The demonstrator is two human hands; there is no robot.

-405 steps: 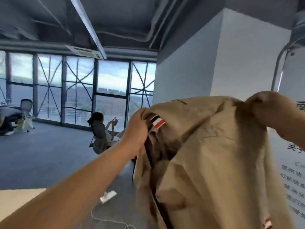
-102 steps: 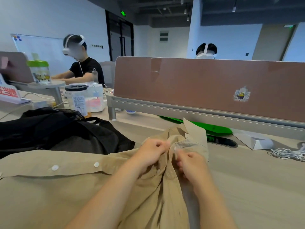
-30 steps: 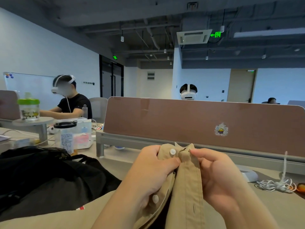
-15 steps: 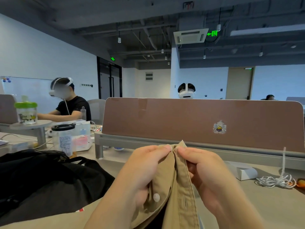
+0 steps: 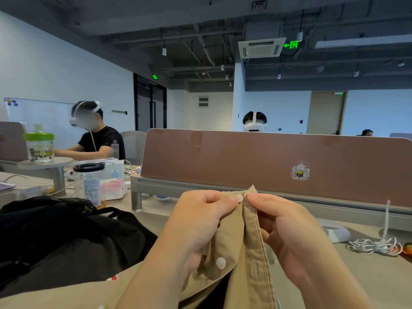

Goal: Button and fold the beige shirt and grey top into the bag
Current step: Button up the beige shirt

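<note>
The left hand and the right hand are holding the beige shirt up in front of the camera, above the near edge of the desk. The left thumb and forefinger are pinching the shirt's edge at the top white button, and the right thumb and forefinger are pinching the facing buttonhole edge just beside it, so both hands are clamping cloth. A second button is showing lower down, undone. The rest of the shirt is lying across the near left of the pale desk.

The black bag is sitting on the desk at the left, slumped, just beyond the shirt. Farther left, a jar with a black lid is standing on the desk and a green-lidded cup is standing on a raised grey stand. A coiled white cable is lying at the right. A brown divider panel with a small sticker is running across the far side of the desk.

Beyond it, a person in a white headset is sitting, and a person in a black T-shirt is working at far left before a whiteboard. Overhead, a green exit sign is glowing beside a ceiling air unit on the dark open ceiling
</note>
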